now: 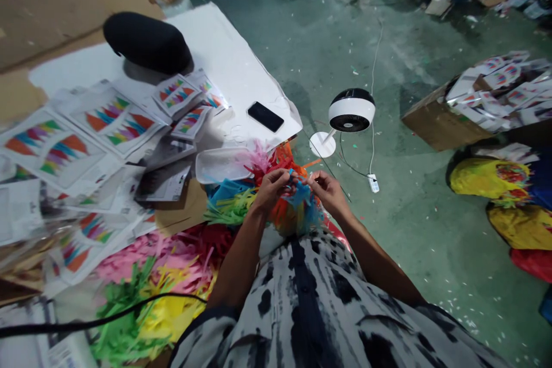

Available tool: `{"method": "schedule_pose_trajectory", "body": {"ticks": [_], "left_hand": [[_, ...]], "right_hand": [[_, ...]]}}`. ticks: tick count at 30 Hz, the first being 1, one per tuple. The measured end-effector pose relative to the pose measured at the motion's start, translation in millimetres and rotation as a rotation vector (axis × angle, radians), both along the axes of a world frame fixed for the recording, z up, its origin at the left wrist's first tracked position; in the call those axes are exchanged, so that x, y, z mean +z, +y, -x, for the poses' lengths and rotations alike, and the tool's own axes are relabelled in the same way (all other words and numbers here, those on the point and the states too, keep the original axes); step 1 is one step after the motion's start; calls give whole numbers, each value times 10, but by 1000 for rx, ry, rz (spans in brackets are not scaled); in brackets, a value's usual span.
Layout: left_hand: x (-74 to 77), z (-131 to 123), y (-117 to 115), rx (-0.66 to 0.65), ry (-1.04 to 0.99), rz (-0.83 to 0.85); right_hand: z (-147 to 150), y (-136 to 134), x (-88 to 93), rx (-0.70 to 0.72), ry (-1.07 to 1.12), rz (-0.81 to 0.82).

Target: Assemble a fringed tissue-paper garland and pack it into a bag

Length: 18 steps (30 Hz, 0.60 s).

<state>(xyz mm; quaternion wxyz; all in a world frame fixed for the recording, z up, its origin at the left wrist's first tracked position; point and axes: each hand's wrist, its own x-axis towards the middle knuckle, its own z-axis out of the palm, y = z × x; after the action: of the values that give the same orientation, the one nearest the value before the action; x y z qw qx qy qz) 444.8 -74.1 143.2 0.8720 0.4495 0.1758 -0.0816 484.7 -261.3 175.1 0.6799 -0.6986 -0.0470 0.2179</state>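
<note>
Our left hand (273,187) pinches a limp, tearable blue fringed paper strip (301,195); our right hand (328,191) pinches narrowly, its hold unclear.

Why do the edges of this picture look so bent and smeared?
In the head view, the wide lens bows the printed sheets and swells the patterned shirt toward the bottom edge; blur smears the far left edge, while the desk fan near the middle stays fairly crisp.
</note>
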Motion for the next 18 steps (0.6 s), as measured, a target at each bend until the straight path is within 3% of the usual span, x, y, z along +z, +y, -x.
{"method": "schedule_pose_trajectory", "body": {"ticks": [4, 10, 18], "left_hand": [[12, 8, 18, -25, -20, 45], [-15, 13, 25, -38, -10, 59], [49, -2, -13, -23, -66, 16]], "right_hand": [[26, 26, 50, 80, 22, 42], [55, 39, 46, 84, -71, 198], [70, 84, 195, 96, -124, 383]]}}
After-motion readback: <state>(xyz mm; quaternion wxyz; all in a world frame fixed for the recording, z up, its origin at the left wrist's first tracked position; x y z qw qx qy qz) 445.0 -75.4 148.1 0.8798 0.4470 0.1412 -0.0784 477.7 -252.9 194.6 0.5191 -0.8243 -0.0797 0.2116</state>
